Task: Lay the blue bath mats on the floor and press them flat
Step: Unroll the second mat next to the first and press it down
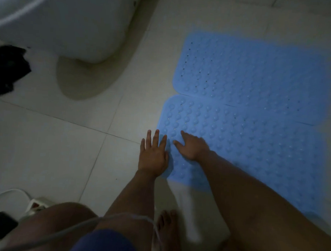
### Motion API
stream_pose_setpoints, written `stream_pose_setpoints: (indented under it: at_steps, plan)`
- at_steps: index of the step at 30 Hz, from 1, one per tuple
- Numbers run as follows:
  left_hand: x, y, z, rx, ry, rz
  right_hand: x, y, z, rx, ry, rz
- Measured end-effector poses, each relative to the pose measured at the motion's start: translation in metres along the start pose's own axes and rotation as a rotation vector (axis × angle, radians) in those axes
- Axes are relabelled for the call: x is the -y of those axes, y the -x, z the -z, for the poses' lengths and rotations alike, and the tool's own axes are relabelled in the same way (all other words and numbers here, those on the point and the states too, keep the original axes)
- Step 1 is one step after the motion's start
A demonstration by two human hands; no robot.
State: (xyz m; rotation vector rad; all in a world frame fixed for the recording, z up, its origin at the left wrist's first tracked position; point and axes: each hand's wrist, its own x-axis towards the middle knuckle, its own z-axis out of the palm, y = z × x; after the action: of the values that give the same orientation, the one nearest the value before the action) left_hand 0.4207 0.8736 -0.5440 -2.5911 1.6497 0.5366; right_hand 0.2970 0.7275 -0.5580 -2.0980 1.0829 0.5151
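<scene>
Near mat: a blue bath mat (254, 143) studded with raised bumps lies flat on the tiled floor (57, 140), its rounded left corner pointing toward the toilet; its near edge runs under the person's right forearm.
Far mat: a second blue bath mat (247, 68) lies beyond the first, and their long edges meet along a thin seam; small holes show in rows along its left side.
Left hand: the left hand (153, 155) lies palm down with straight, spread fingers at the near mat's left edge, fingertips partly on the mat and partly on bare tile, gripping nothing.
Right hand: the right hand (193, 146) rests flat on the near mat just beside the left hand, fingers extended toward the mat's left corner, holding nothing.
Toilet: a white toilet base (85, 28) stands at the top left of the floor, well apart from the mats.
Dark cloth: a dark bundle (9, 69) lies at the floor's left edge beside the toilet.
Power strip: a white power strip (36, 205) with its cord sits at the bottom left; a black flat object (1, 224), too blurred to identify, lies just beside it.
Foot: a bare foot (166, 226) stands on the tile near the mat's near edge.
Cable: a thin pale cable (101, 219) crosses over the knees at the bottom.
</scene>
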Motion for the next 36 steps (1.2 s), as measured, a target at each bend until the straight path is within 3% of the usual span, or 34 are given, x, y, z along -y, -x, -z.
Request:
stream_pose_setpoints:
  at_steps: [3, 8, 16, 24, 26, 31, 36]
  plan:
    - [-0.002, -0.011, -0.014, 0.025, 0.011, -0.026, -0.008, -0.007, 0.010, -0.135, -0.011, 0.053]
    - [0.003, -0.030, -0.066, -0.021, 0.004, -0.126, -0.025, -0.034, -0.003, -0.575, 0.040, 0.160]
    - [0.003, -0.035, -0.087, -0.130, -0.008, -0.147, -0.030, -0.039, -0.036, -0.489, 0.201, 0.086]
    - [0.005, -0.036, -0.089, -0.112, 0.018, -0.163, -0.024, -0.035, -0.045, -0.466, 0.144, 0.087]
    - [0.002, -0.035, -0.086, -0.026, 0.034, -0.142, -0.016, -0.028, -0.030, -0.457, 0.108, 0.046]
    - [-0.044, -0.043, 0.030, 0.374, 0.050, 0.129, -0.001, 0.052, 0.064, -0.022, 0.094, -0.167]
    - [-0.113, 0.012, 0.272, 0.346, 0.044, -0.042, 0.060, 0.215, 0.230, 0.024, 0.136, -0.185]
